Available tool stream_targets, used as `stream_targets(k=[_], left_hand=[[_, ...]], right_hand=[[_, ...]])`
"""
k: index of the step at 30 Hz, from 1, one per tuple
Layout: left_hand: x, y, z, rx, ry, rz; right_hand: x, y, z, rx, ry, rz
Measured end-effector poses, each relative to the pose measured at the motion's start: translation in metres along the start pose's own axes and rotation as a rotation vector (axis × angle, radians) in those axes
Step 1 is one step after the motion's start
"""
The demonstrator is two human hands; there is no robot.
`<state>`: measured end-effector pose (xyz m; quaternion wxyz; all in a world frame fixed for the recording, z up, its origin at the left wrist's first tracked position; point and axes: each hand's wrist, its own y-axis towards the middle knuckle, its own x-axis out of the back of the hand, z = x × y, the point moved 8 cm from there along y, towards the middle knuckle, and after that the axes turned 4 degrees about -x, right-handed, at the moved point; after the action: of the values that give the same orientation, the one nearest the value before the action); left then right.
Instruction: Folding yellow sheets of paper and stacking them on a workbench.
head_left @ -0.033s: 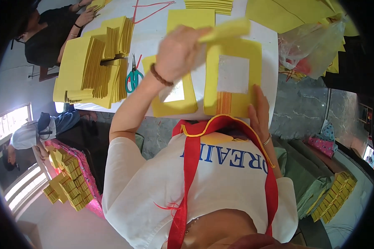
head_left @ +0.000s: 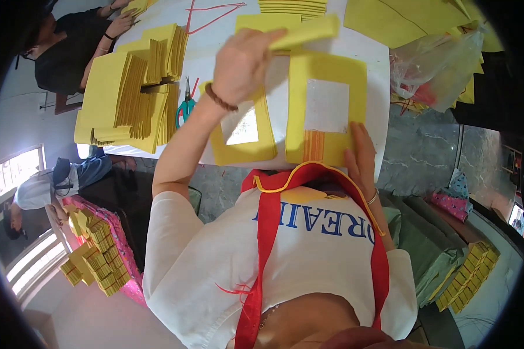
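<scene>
My left hand [head_left: 241,67], a brown beaded bracelet at its wrist, is closed on one end of a folded strip of yellow paper [head_left: 308,34], blurred by motion. It is above the far part of the table. Below lies a stack of yellow paper [head_left: 356,87] with a white rectangle [head_left: 327,104] and an orange striped patch [head_left: 314,144] on top. My right hand [head_left: 362,157] rests along the near right edge of that stack, fingers stretched out. A second yellow stack [head_left: 244,152] with a white rectangle lies to its left, partly under my left hand and wrist.
Teal-handled scissors [head_left: 186,107] lie beside folded yellow paper bundles [head_left: 108,87] on the white table [head_left: 378,64]. Red string [head_left: 215,9] lies farther off. A clear plastic bag [head_left: 439,64] hangs at the right edge. Co-workers are at the far left and lower left.
My left hand has shifted slightly left and away from me, carrying the folded yellow strip with it. My right hand stays almost where it was at the stack's edge.
</scene>
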<state>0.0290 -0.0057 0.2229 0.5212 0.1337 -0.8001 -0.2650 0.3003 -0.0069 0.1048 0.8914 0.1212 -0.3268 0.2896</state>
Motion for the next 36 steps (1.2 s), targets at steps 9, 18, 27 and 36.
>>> stream_targets(k=[9, 18, 27, 36], left_hand=[[-0.091, -0.015, 0.099, -0.147, 0.391, 0.089], [-0.142, -0.042, 0.136, -0.065, 0.435, 0.411], [-0.147, -0.054, 0.136, 0.018, 0.429, 0.376], [-0.117, -0.036, 0.12, -0.018, 0.316, 0.431]], right_hand=[[-0.014, 0.0, 0.01, 0.141, -0.195, -0.048], [-0.013, 0.001, 0.009, 0.123, -0.173, -0.081], [-0.012, 0.0, 0.012, 0.146, -0.186, -0.093], [-0.013, -0.002, 0.014, 0.145, -0.168, -0.09]])
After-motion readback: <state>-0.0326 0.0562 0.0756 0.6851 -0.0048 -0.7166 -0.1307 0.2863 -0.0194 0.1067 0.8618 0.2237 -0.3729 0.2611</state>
